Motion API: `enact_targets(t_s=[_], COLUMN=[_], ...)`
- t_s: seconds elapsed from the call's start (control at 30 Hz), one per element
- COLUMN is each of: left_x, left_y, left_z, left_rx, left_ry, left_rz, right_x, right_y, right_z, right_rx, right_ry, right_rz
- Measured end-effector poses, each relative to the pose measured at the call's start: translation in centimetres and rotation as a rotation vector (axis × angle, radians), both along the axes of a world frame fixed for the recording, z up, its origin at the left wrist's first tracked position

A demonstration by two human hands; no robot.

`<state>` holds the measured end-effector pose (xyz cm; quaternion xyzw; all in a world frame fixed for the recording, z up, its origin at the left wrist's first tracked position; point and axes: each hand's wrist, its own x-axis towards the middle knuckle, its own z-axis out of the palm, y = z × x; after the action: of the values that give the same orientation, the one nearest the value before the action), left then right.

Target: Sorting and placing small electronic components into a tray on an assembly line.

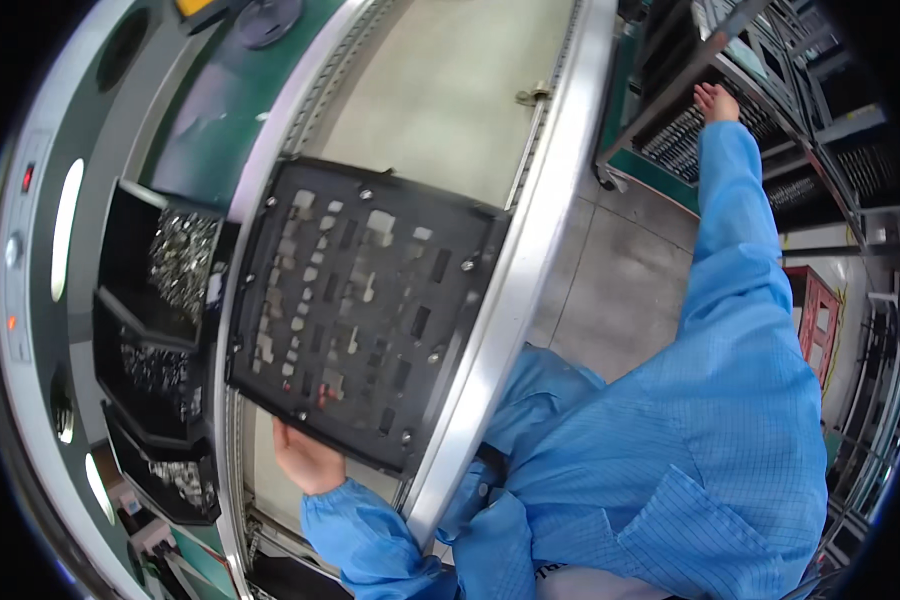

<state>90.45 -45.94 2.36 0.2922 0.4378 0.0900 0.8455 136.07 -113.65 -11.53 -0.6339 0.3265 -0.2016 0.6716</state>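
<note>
A flat black fixture tray [315, 310] lies tilted across the conveyor, with pale, dark and a few reddish small parts set in rows and metal screws around its border. My left hand [310, 462] is at its near left edge, with the fingers partly hidden beneath the rim as they grip it. Far off to the right, my right arm is stretched out. My right hand [715, 102] has its fingers apart and slightly curled, and I see nothing in it. It is nearest to a metal rack [705, 60] loaded with dark trays of small parts.
Three black bins of shiny metal parts [182, 265] line the conveyor's left side. A silver rail [505, 345] runs between the conveyor and my body. Grey floor [620, 270] separates the conveyor from the rack. A red crate [820, 320] stands behind my right arm.
</note>
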Motion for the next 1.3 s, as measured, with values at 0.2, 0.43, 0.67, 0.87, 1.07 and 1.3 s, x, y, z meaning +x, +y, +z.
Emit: enact_targets(t_s=[0.2, 0.43, 0.67, 0.87, 1.07, 1.3], left_x=[-0.9, -0.3, 0.5, 0.5, 1.2, 1.7], left_y=[-1.5, -1.0, -2.5, -2.9, -3.5, -2.1], left_z=[3.6, 4.5, 6.3, 6.8, 7.7, 6.1], left_rx=[-0.02, -0.003, 0.281, 0.323, 0.3, 0.155], left_ry=[-0.023, 0.136, 0.251, 0.263, 0.278, 0.206], left_rz=[-0.029, 0.06, -0.032, -0.029, 0.014, -0.048], right_x=[2.1, 1.4, 3.3, 4.1, -0.6, -5.0], right_y=[-6.2, -9.1, -12.7, -11.5, -11.8, -20.9], right_z=[1.4, 8.0, 12.3, 17.0, 15.7, 14.2], right_rx=[0.245, 0.257, -1.287, -1.386, -1.752, -0.662], right_ry=[0.094, -0.263, 0.694, 1.188, 0.562, -0.143], right_rz=[-0.062, -0.164, 0.009, 0.27, -0.028, -0.765])
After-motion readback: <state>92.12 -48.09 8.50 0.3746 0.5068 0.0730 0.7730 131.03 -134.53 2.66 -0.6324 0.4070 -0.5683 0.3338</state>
